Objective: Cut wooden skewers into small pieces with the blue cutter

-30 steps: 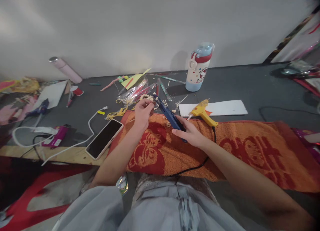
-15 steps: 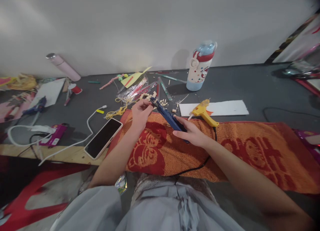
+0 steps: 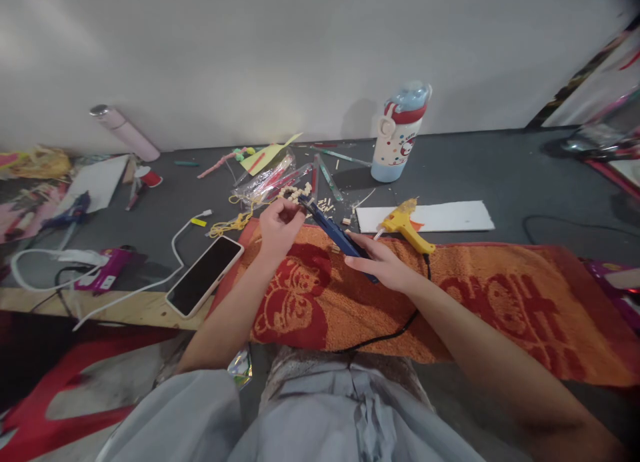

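Note:
My right hand (image 3: pixel 379 261) is wrapped round a long dark blue hand tool (image 3: pixel 340 234), whose exact kind I cannot make out. It slants up and left, its narrow far end by the fingertips of my left hand (image 3: pixel 281 225). The left fingers are pinched together there; whatever they hold is too small or hidden to name. Just beyond them lies a curved cluster of small cream pieces (image 3: pixel 300 191). Several short cream stick bits (image 3: pixel 325 206) are scattered on the dark table. Below both hands spreads an orange and red towel (image 3: pixel 370 315).
A yellow glue gun (image 3: pixel 404 223) rests across a white board (image 3: pixel 457 217) at right. Behind stands a blue and white bottle (image 3: pixel 400 139). To the left lie a phone (image 3: pixel 205 277), a white cable (image 3: pixel 175 262), yellow yarn (image 3: pixel 233 225), plastic packets (image 3: pixel 270 179) and a pink flask (image 3: pixel 125 133).
The whole view has shifted very slightly. Both hands keep nearly the same pose around the blue tool, with the left fingers curled at its far end.

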`<action>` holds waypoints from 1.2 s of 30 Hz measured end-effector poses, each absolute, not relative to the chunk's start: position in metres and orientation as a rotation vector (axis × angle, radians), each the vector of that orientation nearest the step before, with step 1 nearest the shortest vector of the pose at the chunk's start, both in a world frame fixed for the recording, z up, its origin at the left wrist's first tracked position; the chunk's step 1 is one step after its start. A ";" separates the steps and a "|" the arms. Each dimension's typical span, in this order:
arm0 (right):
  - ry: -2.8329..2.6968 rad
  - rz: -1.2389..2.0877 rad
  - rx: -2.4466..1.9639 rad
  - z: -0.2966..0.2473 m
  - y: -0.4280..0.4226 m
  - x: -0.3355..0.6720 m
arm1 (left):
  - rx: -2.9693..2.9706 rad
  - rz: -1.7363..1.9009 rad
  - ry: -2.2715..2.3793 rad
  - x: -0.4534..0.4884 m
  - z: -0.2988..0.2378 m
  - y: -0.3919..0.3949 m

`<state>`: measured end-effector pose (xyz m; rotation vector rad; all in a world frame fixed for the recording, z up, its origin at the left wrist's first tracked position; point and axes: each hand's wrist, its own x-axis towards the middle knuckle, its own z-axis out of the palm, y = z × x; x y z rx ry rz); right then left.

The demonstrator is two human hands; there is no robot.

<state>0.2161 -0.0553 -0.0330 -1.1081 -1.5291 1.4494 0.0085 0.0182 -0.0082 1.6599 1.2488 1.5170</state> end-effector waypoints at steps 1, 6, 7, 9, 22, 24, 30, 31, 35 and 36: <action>-1.528 1.446 -1.113 -0.033 -0.055 0.216 | 1.676 1.525 1.265 0.009 -0.008 0.018; -1.518 1.442 -1.147 -0.034 -0.055 0.216 | 1.762 1.550 1.297 0.009 -0.008 0.018; -1.515 1.440 -1.147 -0.035 -0.055 0.216 | 1.776 1.553 1.302 0.009 -0.008 0.018; -1.510 1.426 -1.140 -0.035 -0.055 0.216 | 1.800 1.558 1.311 0.008 -0.009 0.018; -1.518 1.387 -1.177 -0.038 -0.053 0.216 | 1.836 1.549 1.328 0.007 -0.010 0.018; -1.526 1.369 -1.176 -0.037 -0.053 0.215 | 1.830 1.547 1.335 0.007 -0.010 0.018; -1.545 1.276 -1.179 -0.039 -0.051 0.215 | 1.780 1.488 1.352 0.008 -0.012 0.018; -1.538 1.263 -1.185 -0.041 -0.051 0.215 | 1.781 1.462 1.370 0.009 -0.012 0.018; -1.516 1.269 -1.191 -0.044 -0.050 0.215 | 1.854 1.431 1.427 0.010 -0.014 0.016; -1.515 1.280 -1.180 -0.044 -0.050 0.215 | 1.878 1.449 1.422 0.010 -0.014 0.016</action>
